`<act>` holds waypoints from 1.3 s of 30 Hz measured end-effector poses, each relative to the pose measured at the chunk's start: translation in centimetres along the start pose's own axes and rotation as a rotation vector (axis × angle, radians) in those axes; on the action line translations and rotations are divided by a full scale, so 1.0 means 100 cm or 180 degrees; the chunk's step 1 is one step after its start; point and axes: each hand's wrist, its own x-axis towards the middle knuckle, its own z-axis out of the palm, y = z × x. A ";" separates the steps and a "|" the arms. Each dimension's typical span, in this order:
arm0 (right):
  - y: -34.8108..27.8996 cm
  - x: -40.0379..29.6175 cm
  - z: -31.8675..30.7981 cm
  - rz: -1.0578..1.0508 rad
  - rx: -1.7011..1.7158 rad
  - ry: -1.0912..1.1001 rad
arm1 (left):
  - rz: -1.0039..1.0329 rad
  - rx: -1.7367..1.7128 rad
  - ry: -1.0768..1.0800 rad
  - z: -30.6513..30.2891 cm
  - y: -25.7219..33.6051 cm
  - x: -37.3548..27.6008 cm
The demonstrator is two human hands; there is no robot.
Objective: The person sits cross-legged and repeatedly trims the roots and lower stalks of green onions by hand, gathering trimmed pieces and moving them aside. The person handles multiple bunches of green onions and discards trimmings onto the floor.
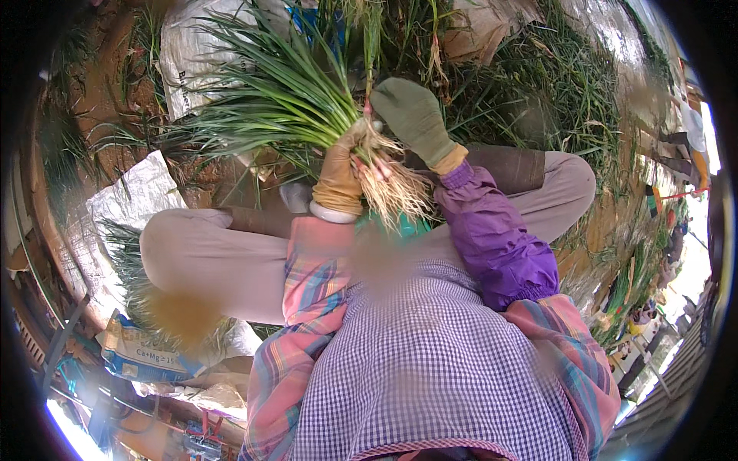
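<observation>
My left hand (340,170), in a tan glove, is closed around a bunch of green-leaved allium plants (288,104). Their leaves fan out to the upper left, and their pale stringy roots (395,187) spread to the right of the hand. My right hand (412,118), in an olive-green glove with a purple sleeve cover, is at the upper right of the bunch. Its fingertips meet the reddish base of a single upright plant (368,69), just above the bunch. The glove hides how the fingers grip it.
A heap of loose green leaves (536,86) lies at the upper right. White woven sacks (138,190) lie on the left, with a printed blue and white bag (144,351) below. Something green (412,226) shows between my crossed legs. Several people are far off at the right edge.
</observation>
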 end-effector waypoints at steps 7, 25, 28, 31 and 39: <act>0.051 -0.011 -0.014 0.0040 -0.1219 -0.1081 | -0.0120 0.0038 0.0451 0.000 0.001 -0.005; -0.029 -0.057 -0.040 -0.0618 -0.1375 -0.1002 | -0.0294 -0.0134 -0.0360 -0.002 -0.019 -0.029; -0.015 -0.035 -0.022 0.0937 0.1603 -0.1241 | -0.0070 -0.0355 -0.0245 0.003 -0.020 -0.034; -0.015 -0.028 -0.005 0.1435 0.2603 -0.1554 | 0.0025 -0.0440 -0.1006 0.004 -0.017 -0.036; -0.056 -0.033 -0.009 0.1533 0.1399 -0.1185 | -0.0047 0.0600 -0.0051 -0.004 -0.014 -0.037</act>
